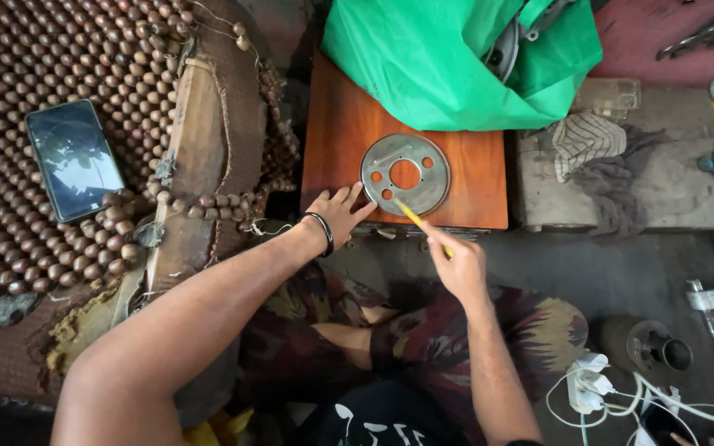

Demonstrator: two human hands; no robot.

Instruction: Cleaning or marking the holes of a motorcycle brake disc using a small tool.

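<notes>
Now pinching yellow pencil (420, 225) in right hand (459, 266), tip on metal disc (406, 174); left hand (339, 212) fingers spread at disc's edge, bare wooden board (336, 136) beyond fingertips.

Counts on and around the small wooden table

There was one round metal disc (405, 174) on one wooden table (340, 140), and the disc showed one large centre hole with four smaller round holes about it. One yellow pencil (421, 225) was there, and two hands: one left hand (339, 212) wearing one black wristband (322, 232), and one right hand (459, 264). One green plastic bag (423, 62), one phone (74, 158) on one beaded seat mat (59, 58), one checked rag (588, 136), and one white power adapter (586, 381) were also counted. The beads were too many to count.
</notes>
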